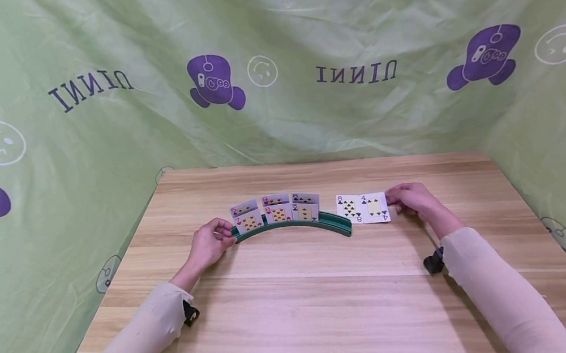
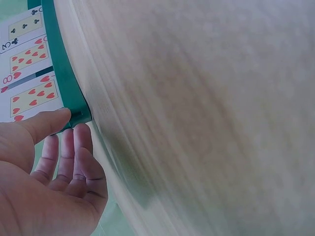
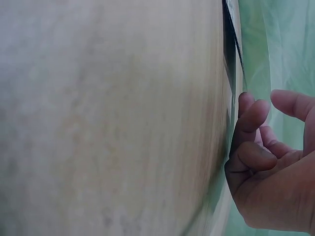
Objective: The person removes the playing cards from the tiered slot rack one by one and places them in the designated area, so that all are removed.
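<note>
A curved green card holder [image 1: 287, 224] stands on the table with playing cards in two rows. Its front row shows the seven of hearts [image 1: 249, 222], eight of hearts [image 1: 279, 214] and three of clubs [image 1: 305, 213]. My left hand [image 1: 210, 241] pinches the holder's left end, thumb on top, as the left wrist view shows. To the holder's right, the eight of clubs [image 1: 350, 210] and four of clubs [image 1: 374, 208] are side by side. At the four's right edge is my right hand [image 1: 413, 198], fingers loosely bent. The right wrist view shows the thumb apart from the fingertips.
The holder's green groove [image 1: 335, 221] shows at its right end, beside the three of clubs. Wooden table [image 1: 301, 311] surface extends in front of the holder. A green printed curtain [image 1: 288, 125] hangs behind and at both sides of the table.
</note>
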Demonstrator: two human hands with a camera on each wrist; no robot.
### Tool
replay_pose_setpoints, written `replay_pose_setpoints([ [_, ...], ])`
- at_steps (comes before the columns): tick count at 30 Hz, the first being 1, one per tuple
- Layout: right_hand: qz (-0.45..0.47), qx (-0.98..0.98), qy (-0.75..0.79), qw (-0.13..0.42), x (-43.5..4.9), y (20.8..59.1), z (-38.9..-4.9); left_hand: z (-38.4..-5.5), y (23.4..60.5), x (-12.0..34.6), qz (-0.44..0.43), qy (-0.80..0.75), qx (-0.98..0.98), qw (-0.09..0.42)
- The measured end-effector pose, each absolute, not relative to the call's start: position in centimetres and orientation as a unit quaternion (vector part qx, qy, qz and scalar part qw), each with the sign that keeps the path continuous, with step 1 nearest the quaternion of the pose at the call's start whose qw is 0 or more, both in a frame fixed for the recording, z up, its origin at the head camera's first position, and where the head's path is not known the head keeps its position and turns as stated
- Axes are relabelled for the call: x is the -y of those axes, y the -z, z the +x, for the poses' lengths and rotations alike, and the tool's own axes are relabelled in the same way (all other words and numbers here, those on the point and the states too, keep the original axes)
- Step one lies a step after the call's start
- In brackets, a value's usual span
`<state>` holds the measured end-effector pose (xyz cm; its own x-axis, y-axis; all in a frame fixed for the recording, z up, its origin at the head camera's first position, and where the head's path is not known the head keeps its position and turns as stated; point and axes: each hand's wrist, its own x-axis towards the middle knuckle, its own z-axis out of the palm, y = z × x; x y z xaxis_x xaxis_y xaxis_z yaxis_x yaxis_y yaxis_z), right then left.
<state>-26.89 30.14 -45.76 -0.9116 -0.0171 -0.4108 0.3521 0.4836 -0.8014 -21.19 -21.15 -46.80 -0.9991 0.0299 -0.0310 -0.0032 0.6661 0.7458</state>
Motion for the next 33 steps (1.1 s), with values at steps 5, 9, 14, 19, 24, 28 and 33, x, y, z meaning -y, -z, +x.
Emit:
replay_pose_setpoints([
  [5,0.098,-0.840,0.501,0.182,-30.2,45.7,-26.8,-21.2,46.8,21.2,0.006,-0.410,-0.912,0.022],
  [9,0.094,-0.838,0.507,0.181,-30.0,45.6,-26.6,-21.2,46.8,21.2,0.003,-0.410,-0.912,0.025],
  [14,0.089,-0.833,0.515,0.183,-29.7,45.4,-26.4,-21.2,46.9,21.3,0.001,-0.412,-0.911,0.027],
  [19,0.076,-0.832,0.519,0.181,-29.3,45.1,-26.2,-21.3,47.0,21.3,0.001,-0.412,-0.911,0.027],
  [24,0.066,-0.837,0.515,0.174,-28.6,44.7,-26.0,-21.4,46.9,21.3,0.005,-0.410,-0.912,0.024],
  [28,0.059,-0.836,0.517,0.175,-28.0,44.5,-26.0,-21.4,46.9,21.3,0.008,-0.410,-0.912,0.024],
  [33,0.052,-0.830,0.525,0.183,-27.4,44.2,-25.9,-21.3,46.9,21.3,0.006,-0.412,-0.911,0.026],
])
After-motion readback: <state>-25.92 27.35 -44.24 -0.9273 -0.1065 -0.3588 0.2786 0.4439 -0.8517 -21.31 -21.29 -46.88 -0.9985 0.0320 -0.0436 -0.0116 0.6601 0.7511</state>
